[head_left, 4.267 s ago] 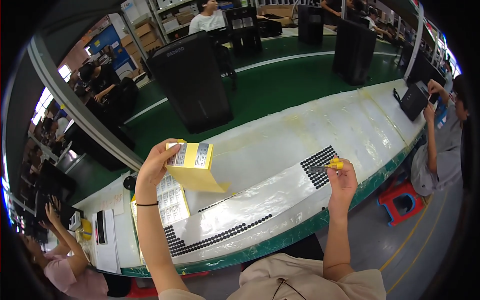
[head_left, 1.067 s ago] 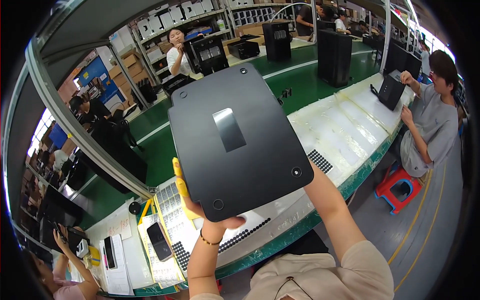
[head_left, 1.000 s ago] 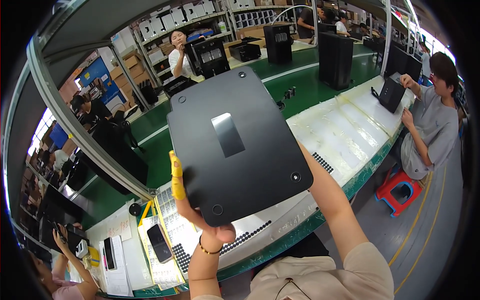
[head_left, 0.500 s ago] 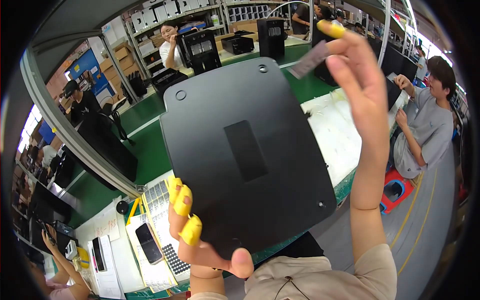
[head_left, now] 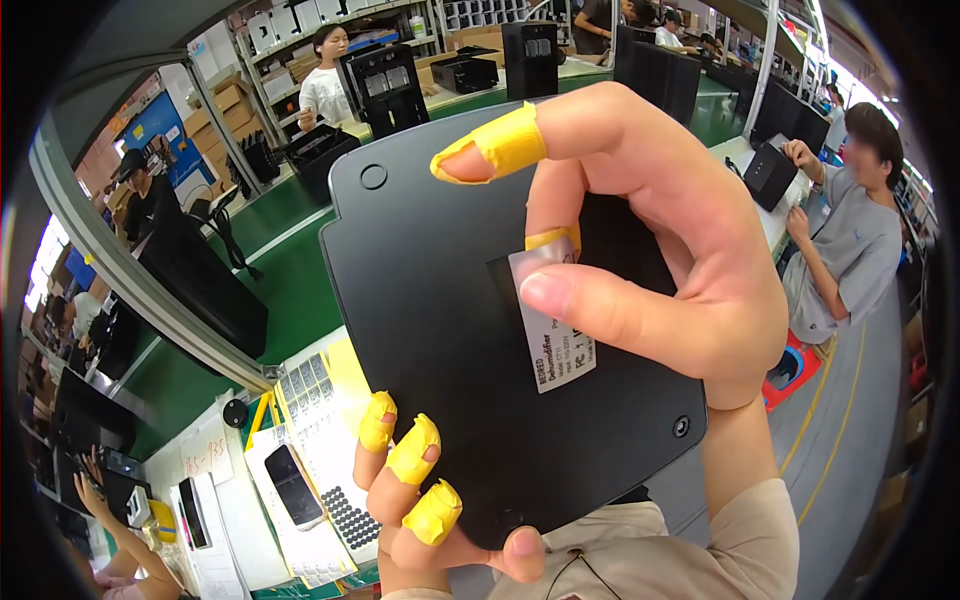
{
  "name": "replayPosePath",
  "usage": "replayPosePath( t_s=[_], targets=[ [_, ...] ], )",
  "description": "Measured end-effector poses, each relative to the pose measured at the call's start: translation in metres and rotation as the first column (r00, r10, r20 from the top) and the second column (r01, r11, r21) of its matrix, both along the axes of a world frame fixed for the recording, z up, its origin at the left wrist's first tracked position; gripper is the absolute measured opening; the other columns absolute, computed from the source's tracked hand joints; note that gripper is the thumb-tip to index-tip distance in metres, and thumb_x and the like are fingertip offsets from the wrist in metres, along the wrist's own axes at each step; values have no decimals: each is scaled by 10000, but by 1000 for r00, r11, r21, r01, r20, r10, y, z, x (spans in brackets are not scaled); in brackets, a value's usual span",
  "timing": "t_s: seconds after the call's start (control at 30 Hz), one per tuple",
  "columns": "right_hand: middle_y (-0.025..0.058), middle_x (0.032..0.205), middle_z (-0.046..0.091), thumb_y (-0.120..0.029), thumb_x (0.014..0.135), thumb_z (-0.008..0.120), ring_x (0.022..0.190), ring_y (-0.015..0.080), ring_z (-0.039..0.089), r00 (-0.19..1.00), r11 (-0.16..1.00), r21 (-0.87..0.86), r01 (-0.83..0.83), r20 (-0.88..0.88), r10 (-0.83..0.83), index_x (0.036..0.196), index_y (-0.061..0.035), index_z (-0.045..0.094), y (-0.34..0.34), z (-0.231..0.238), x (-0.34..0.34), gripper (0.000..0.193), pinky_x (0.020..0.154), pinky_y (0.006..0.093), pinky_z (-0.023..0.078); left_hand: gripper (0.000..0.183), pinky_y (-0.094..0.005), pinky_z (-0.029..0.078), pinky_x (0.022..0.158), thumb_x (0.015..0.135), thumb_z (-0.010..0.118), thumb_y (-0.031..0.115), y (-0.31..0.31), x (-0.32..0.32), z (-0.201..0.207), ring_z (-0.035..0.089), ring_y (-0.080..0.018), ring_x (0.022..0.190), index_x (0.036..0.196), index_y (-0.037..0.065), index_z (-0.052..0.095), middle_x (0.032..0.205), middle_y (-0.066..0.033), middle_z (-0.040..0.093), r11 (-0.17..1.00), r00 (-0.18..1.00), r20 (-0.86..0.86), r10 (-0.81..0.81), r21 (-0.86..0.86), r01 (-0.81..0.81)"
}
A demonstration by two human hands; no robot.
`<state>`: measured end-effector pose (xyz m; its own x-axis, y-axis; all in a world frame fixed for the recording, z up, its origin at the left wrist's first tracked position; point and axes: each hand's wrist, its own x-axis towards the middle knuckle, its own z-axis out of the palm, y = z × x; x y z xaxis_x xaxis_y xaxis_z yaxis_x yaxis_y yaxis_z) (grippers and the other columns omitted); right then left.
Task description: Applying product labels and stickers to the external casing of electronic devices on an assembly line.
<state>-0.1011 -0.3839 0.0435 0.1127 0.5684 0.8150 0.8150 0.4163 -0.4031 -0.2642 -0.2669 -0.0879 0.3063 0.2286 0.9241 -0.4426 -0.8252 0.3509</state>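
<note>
Green surface (head_left: 292, 280) behind, black panel (head_left: 420, 270) before me.
My left hand (head_left: 440, 550) grips its lower left corner; my right hand (head_left: 690, 260) pinches the label (head_left: 558, 360) over the recess (head_left: 502, 277). If that pinch slips, the loose end could catch and crease.

There are five yellow-wrapped fingers (head_left: 515, 140), two phones (head_left: 294, 487), one red stool (head_left: 779, 396), one held black panel (head_left: 430, 290) and one held label (head_left: 556, 352).

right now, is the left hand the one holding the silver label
No, the right hand pinches the silver label, while the left hand holds the black panel.
</note>
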Motion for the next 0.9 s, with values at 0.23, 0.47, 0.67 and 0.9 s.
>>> replayPosePath(
  t_s=[0.23,0.47,0.67,0.9],
  targets=[
    [196,1127,618,52,702,626,635,85,489,994,996,24,-89,69,87,1115,83,544,4,-6,10,422,660,229,439,667,-566,314,1060,774,525,431,-18,20,-6,401,-424,1248,1319,106,321,1359,-231,352,993,971,231,54,-114,-29],
    [223,1139,606,64,711,623,621,85,506,972,991,34,-131,203,122,1148,92,513,4,-6,16,452,636,220,452,512,-580,357,998,853,476,517,-19,36,-2,516,-450,1127,1142,101,399,1231,-203,528,978,903,377,205,-112,-175],
    [214,1157,597,66,729,620,625,84,515,958,977,19,-213,202,205,1148,98,510,5,-5,19,435,636,215,460,471,-545,358,1018,901,461,516,-17,30,4,512,-408,1156,1164,127,411,1228,-175,531,978,933,295,205,-15,-210],
    [221,1142,604,72,737,623,626,77,509,959,980,5,-201,204,196,1136,97,509,0,-2,20,416,631,218,461,439,-527,352,1035,919,460,520,-4,12,18,516,-387,1168,1114,126,459,1197,-149,549,985,988,146,52,154,-74]
  ],
)
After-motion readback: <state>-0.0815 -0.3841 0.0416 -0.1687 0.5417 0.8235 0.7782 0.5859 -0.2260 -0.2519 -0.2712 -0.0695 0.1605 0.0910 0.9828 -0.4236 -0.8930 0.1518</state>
